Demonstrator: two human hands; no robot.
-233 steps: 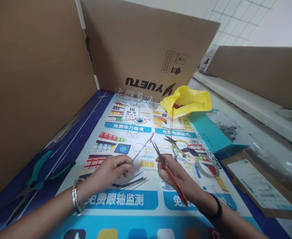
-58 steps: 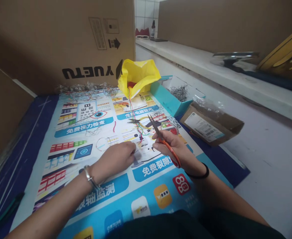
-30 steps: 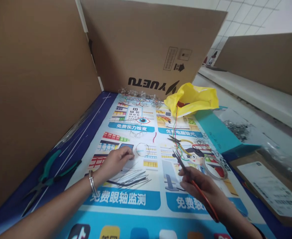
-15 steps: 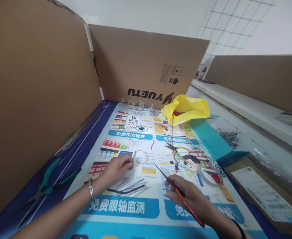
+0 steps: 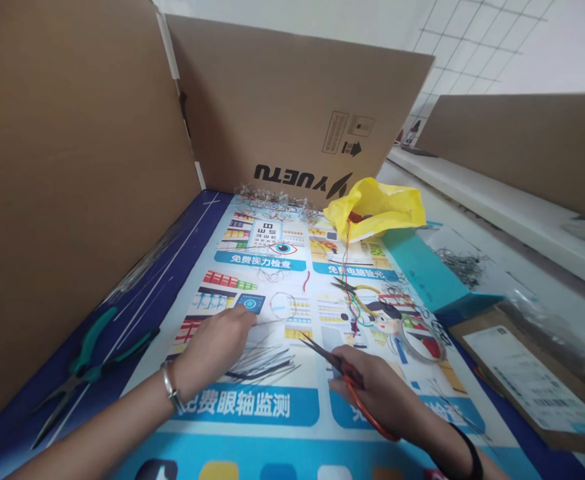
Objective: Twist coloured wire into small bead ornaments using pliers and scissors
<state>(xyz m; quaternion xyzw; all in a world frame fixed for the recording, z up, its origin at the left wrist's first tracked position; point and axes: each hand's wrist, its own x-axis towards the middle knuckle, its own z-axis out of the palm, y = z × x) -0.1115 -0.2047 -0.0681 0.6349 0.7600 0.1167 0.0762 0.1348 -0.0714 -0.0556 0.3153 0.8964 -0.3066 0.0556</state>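
My left hand (image 5: 212, 348) rests fingers-down on a printed poster mat (image 5: 252, 407), its fingertips pinched on one thin metal wire beside a pile of metal wires (image 5: 265, 361). My right hand (image 5: 380, 393) is closed around orange-handled scissors (image 5: 345, 380), blades pointing left toward the wires. A small wire ring (image 5: 282, 305) and a short red wire piece (image 5: 304, 281) lie on the mat beyond my left hand.
Teal-handled pliers (image 5: 90, 357) lie at the left. Cardboard walls (image 5: 72, 167) stand left and behind. A yellow bag (image 5: 375, 207) with coloured wires, a teal box (image 5: 422, 267), a tape roll (image 5: 420, 340), yellow-handled pliers (image 5: 355, 290) and a brown parcel (image 5: 527, 380) sit right.
My left hand slid down from the wire ring to the wire pile. My right hand with the scissors stayed near the mat, blades now lower and pointing left.
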